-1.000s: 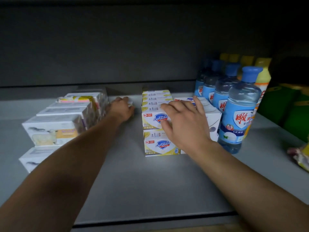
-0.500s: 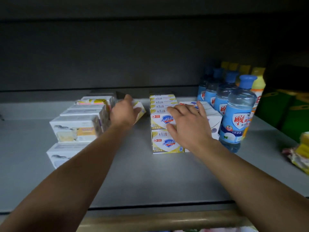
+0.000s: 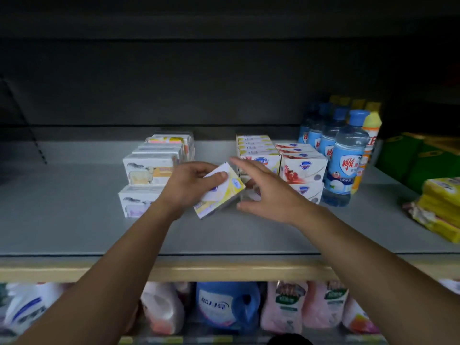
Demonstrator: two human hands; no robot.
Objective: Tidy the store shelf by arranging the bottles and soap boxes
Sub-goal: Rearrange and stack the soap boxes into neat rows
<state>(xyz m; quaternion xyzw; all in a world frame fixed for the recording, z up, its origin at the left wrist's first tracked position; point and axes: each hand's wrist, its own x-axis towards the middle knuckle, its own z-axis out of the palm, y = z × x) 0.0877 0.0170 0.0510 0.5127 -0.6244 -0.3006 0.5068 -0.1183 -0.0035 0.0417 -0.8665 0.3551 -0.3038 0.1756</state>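
Nearest, at 6 o'clock below the shelf edge, a lower shelf (image 3: 224, 337) carries pink refill pouches (image 3: 283, 307) and a blue detergent jug (image 3: 224, 305). Both bare forearms reach up from the bottom corners over the grey shelf (image 3: 74, 232). The left hand (image 3: 189, 188) comes in from 7 o'clock, fingers curled and thumb on top, gripping a yellow-and-white soap box (image 3: 221, 192) that is tilted and held clear of the shelf at centre. The right hand (image 3: 266, 190) comes in from 5 o'clock, fingers straight and spread, empty, just beside the box's right end; whether it touches the box cannot be told. Behind it at 1 o'clock stand stacked yellow soap boxes (image 3: 256, 153) and red-printed soap boxes (image 3: 303, 165). At 11 o'clock sit white soap boxes (image 3: 149, 168) in a row. Farther right, at 2 o'clock, blue-capped bottles (image 3: 346, 158) line up, with yellow bottles (image 3: 371, 135) behind them.
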